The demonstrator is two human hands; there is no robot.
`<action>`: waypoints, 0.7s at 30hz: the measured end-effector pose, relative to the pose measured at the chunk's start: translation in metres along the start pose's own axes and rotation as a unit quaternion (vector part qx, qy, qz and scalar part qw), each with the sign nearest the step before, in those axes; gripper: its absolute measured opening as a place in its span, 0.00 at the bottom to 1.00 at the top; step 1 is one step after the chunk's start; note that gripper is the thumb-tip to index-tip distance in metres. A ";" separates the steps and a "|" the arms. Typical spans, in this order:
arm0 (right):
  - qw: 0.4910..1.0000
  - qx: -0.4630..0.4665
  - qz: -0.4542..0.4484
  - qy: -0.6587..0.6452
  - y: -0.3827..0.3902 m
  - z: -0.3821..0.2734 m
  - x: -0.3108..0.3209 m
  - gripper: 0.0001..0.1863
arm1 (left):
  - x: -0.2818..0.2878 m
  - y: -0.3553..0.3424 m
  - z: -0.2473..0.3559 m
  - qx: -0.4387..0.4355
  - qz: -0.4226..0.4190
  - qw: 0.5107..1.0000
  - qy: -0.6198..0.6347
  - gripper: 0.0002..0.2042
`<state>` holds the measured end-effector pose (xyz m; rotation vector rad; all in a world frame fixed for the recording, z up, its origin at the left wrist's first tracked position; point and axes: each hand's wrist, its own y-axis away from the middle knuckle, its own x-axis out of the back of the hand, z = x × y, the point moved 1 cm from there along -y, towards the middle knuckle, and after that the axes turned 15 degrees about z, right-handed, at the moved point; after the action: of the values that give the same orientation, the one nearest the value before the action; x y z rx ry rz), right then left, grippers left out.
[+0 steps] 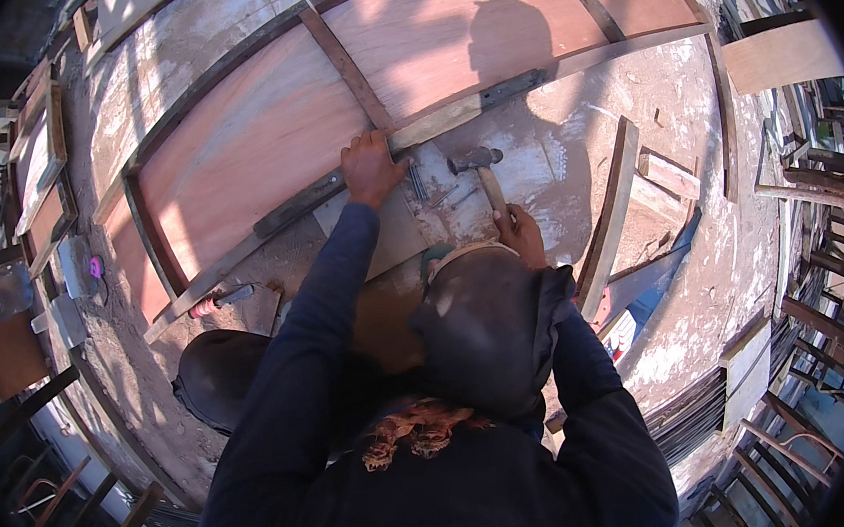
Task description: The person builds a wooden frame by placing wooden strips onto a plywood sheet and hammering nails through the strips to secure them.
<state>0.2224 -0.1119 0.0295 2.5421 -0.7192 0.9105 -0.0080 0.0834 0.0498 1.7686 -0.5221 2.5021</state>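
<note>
A wooden frame backed with a reddish plywood panel (pixel 243 127) lies on the ground in front of me. My left hand (pixel 372 169) is closed over the near rail (pixel 302 203), close to where a cross brace (pixel 344 66) meets it; part of the rail is hidden under the fingers. In my right hand (pixel 522 236), beside my raised knee, is a hammer (pixel 480 168) gripped by its wooden handle. Its metal head is apart from the frame, over the pale ground. Thin dark pieces that look like nails (pixel 417 185) lie beside my left hand.
A long timber (pixel 608 220) and short wood offcuts (pixel 669 175) lie to the right. Left of my knees is a red-handled tool (pixel 205 308). Stacked thin dark rods (pixel 694 423) and timber pieces (pixel 819 318) crowd the right side. A plywood sheet (pixel 786 57) sits at far right.
</note>
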 end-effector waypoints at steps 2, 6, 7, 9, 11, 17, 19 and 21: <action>0.999 0.000 0.001 0.036 -0.008 -0.047 -0.022 0.24 | 0.000 0.002 -0.009 -0.009 0.000 1.000 -0.007 0.27; 0.998 -0.003 -0.009 0.055 -0.007 -0.059 -0.023 0.24 | 0.008 -0.001 -0.013 -0.002 -0.026 0.999 -0.018 0.28; 0.999 -0.001 -0.009 0.052 -0.004 -0.050 -0.020 0.24 | 0.011 -0.002 -0.010 -0.003 -0.024 0.999 -0.021 0.28; 0.996 -0.069 -0.048 0.029 0.000 -0.038 -0.014 0.25 | 0.016 -0.008 -0.001 0.003 -0.058 0.998 -0.028 0.28; 0.997 -0.044 -0.018 0.056 -0.012 -0.054 -0.026 0.25 | 0.013 -0.010 0.002 -0.003 -0.042 0.999 -0.031 0.28; 0.996 -0.010 -0.030 0.077 -0.004 -0.066 -0.026 0.25 | 0.009 -0.003 -0.006 0.022 -0.034 0.998 -0.048 0.29; 0.994 -0.044 -0.063 0.082 0.003 -0.062 -0.012 0.25 | 0.010 -0.009 -0.003 0.025 -0.031 0.998 -0.045 0.29; 0.992 -0.031 -0.052 0.114 -0.016 -0.078 -0.026 0.25 | 0.007 -0.004 0.002 0.011 -0.022 0.998 -0.058 0.29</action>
<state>0.1765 -0.0535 0.0672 2.3476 -0.5316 1.1018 -0.0081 0.0856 0.0581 1.9197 -0.4583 2.3974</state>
